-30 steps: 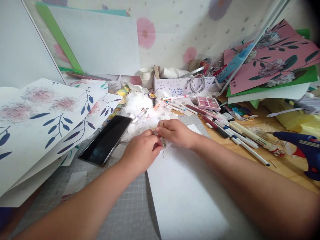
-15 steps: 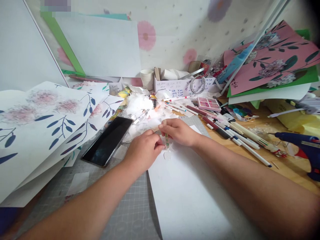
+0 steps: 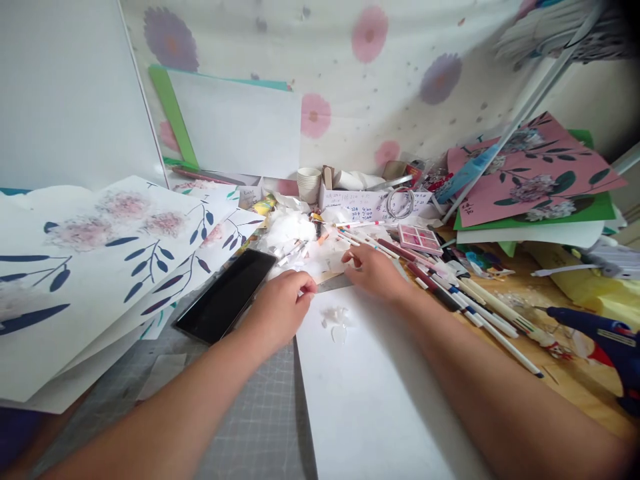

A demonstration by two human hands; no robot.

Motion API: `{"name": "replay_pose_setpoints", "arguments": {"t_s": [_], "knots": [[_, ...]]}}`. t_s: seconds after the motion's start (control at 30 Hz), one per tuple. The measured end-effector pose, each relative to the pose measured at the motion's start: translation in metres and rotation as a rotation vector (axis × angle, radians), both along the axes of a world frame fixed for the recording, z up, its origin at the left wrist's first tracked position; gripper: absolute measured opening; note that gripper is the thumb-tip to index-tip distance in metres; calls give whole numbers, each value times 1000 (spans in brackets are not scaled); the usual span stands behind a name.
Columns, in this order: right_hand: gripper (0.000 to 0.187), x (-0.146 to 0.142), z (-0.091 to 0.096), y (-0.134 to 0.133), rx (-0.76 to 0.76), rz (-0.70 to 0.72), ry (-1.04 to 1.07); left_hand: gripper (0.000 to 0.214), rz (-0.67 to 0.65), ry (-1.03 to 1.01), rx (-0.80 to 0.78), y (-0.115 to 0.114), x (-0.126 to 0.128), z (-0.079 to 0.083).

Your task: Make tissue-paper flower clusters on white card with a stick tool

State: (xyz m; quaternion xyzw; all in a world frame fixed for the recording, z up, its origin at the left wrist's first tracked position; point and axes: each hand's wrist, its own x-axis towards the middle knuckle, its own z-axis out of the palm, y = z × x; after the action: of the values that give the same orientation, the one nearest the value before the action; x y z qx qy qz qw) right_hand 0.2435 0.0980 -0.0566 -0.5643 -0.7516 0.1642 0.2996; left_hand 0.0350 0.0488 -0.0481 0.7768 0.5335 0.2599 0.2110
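Observation:
My left hand [image 3: 283, 305] rests at the top left corner of a white sheet [image 3: 360, 393], fingers curled, thumb pressed to forefinger; what it pinches, if anything, is too small to see. My right hand [image 3: 374, 270] reaches past the sheet's top edge to a heap of white paper scraps [image 3: 295, 233] and pens. Its fingertips are bent together at the heap, and what they hold is hidden. Small white cut-out pieces [image 3: 336, 320] lie on the sheet between my hands.
A black phone [image 3: 227, 300] lies left of my left hand on a grey cutting mat [image 3: 250, 427]. Flower-printed sheets [image 3: 100, 267] pile up at left. Several pens [image 3: 465, 303], a pink palette [image 3: 419, 238] and a blue glue gun [image 3: 600, 333] lie right. A paper cup [image 3: 309, 183] stands at the back.
My hands have come apart: the right moved up and right to the scrap heap, the left stayed near the sheet's corner. The thin patterned strip between them is gone from sight. The view tilted up.

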Motion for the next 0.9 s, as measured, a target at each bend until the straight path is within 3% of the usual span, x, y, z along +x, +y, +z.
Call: {"name": "replay_pose_setpoints", "arguments": {"t_s": [0.1, 0.3, 0.47, 0.57, 0.63, 0.73, 0.9], "knots": [[24, -4, -1, -1, -15, 25, -146, 14, -6, 15, 9, 0, -1, 0], [16, -3, -1, 3, 9, 9, -218, 14, -18, 23, 10, -1, -1, -1], [11, -6, 15, -9, 24, 63, -95, 21, 9, -25, 85, -4, -1, 3], [9, -14, 25, -23, 25, 196, 11, 35, -16, -25, 266, -5, -3, 7], [10, -19, 27, -30, 33, 311, 83, 27, -40, 3, 320, -5, -4, 8], [14, -24, 25, -34, -10, 411, 104, 7, -76, 77, 318, -5, -6, 10], [17, -18, 28, -34, -65, 492, 219, 10, -118, 167, 231, -11, -5, 16]]}}
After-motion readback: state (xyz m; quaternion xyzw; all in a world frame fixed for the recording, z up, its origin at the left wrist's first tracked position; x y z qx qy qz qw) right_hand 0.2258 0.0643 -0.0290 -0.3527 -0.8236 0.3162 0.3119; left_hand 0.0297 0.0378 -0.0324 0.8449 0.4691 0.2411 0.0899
